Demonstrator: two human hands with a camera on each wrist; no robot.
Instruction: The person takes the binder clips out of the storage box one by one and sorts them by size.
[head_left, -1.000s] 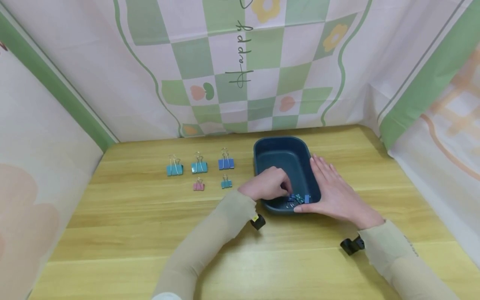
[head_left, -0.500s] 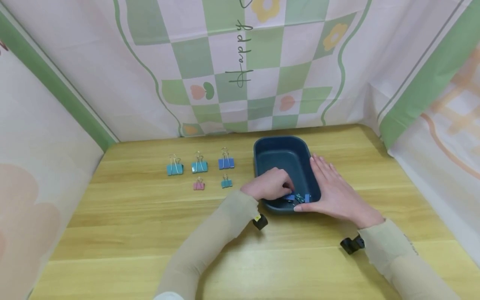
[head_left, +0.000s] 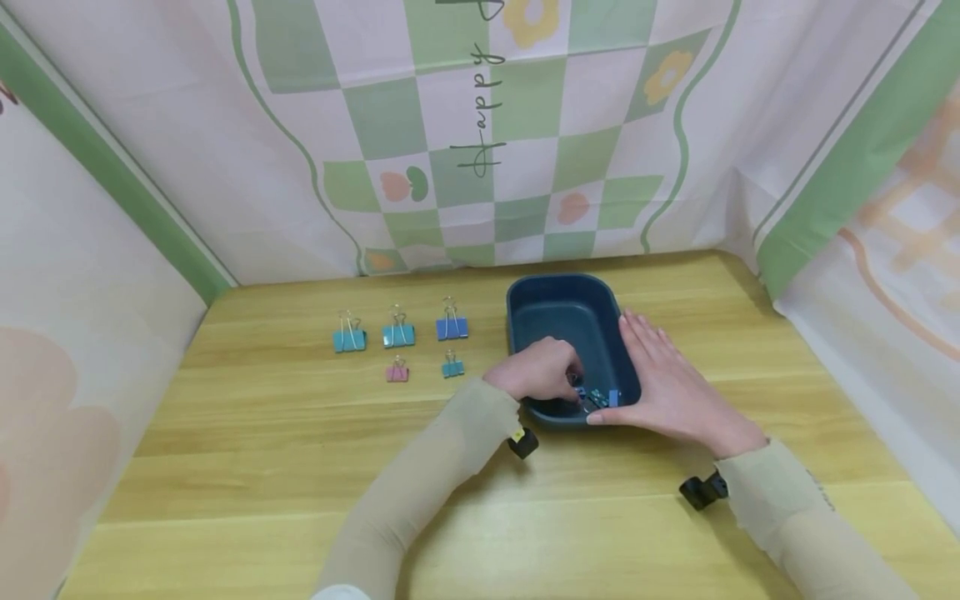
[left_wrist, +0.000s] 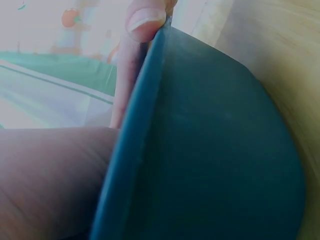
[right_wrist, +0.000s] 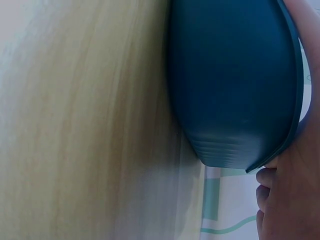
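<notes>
A dark blue tray (head_left: 516,329) stands on the wooden table. My left hand (head_left: 536,369) reaches over its left side, fingers curled down, pinching a small blue binder clip (head_left: 581,392) low inside. The grip is partly hidden by the hand, and in the left wrist view by the tray wall (left_wrist: 215,130). Close by in the tray's near right corner lie a green binder clip (head_left: 598,397) and another blue binder clip (head_left: 613,398). My right hand (head_left: 671,392) rests along the tray's right rim with straight fingers, its thumb (left_wrist: 145,22) on the near rim.
Left of the tray, three larger binder clips stand in a back row: teal (head_left: 349,340), teal (head_left: 398,336) and blue (head_left: 452,328). Before them are a small pink clip (head_left: 397,374) and a small teal clip (head_left: 453,368). Patterned curtains (head_left: 495,200) hang behind the table.
My left hand has shifted slightly right within the tray, and the blue binder clip at its fingertips has turned. The right hand and the clips on the table have stayed put.
</notes>
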